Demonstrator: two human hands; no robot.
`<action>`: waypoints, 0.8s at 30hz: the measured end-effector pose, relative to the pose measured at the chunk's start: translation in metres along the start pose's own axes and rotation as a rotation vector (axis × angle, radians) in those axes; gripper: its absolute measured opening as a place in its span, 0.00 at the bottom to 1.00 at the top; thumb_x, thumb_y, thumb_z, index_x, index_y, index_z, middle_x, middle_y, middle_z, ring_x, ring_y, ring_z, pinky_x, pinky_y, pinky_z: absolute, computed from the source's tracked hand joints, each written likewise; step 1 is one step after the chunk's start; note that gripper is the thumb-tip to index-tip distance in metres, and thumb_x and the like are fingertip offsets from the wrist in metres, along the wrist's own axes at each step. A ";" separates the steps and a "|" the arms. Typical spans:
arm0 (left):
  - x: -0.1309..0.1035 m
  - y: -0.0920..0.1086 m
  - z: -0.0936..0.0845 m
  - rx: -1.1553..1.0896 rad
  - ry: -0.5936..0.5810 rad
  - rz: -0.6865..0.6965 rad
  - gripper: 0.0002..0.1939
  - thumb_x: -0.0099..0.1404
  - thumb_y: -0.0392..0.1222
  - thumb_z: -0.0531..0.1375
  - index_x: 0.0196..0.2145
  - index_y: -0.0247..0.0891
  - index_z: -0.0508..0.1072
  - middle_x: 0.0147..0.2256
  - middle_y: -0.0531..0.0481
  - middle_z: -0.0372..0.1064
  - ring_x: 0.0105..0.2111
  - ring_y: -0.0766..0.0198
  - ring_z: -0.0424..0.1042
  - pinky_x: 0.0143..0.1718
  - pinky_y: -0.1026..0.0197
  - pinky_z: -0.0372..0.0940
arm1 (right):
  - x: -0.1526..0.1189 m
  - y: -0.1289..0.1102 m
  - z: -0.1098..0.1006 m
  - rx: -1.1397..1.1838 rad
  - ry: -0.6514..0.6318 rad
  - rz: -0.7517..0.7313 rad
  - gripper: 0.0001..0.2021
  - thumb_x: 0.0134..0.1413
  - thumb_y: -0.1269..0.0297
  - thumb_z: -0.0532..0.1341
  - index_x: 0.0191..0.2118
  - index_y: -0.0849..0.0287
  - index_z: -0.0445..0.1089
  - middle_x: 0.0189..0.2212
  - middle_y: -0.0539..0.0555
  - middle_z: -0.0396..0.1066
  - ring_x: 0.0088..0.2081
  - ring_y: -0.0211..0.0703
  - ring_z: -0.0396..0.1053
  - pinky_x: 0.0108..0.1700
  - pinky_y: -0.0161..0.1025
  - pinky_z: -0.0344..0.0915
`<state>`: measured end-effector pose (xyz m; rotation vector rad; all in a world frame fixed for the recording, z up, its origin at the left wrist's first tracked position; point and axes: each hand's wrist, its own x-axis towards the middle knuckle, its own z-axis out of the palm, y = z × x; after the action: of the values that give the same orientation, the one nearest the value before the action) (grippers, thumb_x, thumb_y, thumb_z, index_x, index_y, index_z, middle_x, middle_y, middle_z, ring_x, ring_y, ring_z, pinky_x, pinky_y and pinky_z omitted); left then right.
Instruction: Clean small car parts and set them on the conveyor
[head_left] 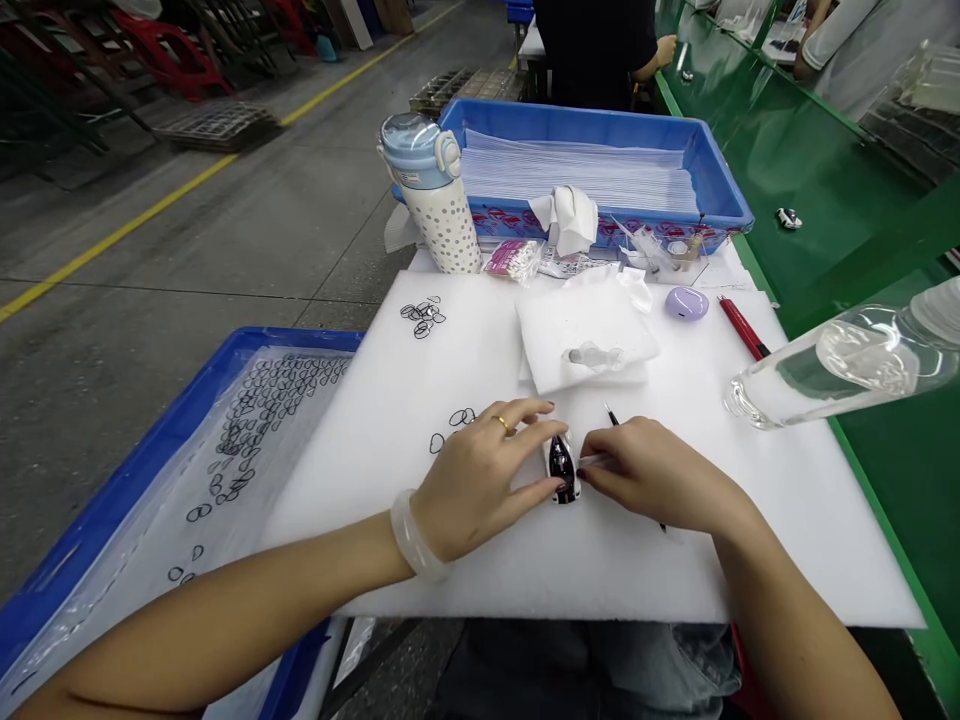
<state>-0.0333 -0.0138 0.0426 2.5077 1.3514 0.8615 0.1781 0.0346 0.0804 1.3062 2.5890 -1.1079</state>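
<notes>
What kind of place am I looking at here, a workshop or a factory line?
Most likely a factory assembly line. A green conveyor runs along the bench, with other workers further up it. Blue bins hold stacked sheets and small black rings. Both hands, left and right, work on a small toy car on white foam.

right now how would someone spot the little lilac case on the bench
Start at the white foam sheet covering the bench, then look to its far right corner beside the red pen. The lilac case is a smooth rounded pebble, the only purple thing there.
</notes>
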 end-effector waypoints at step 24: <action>0.002 -0.003 0.002 -0.061 -0.103 -0.031 0.18 0.62 0.43 0.64 0.49 0.34 0.74 0.47 0.41 0.76 0.44 0.49 0.76 0.43 0.47 0.74 | 0.004 -0.001 0.003 -0.043 0.000 0.016 0.10 0.59 0.66 0.58 0.26 0.58 0.67 0.18 0.47 0.64 0.21 0.34 0.56 0.25 0.36 0.49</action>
<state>-0.0334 -0.0099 0.0402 2.4422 1.3081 0.7455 0.1742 0.0348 0.0775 1.3153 2.5834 -1.0430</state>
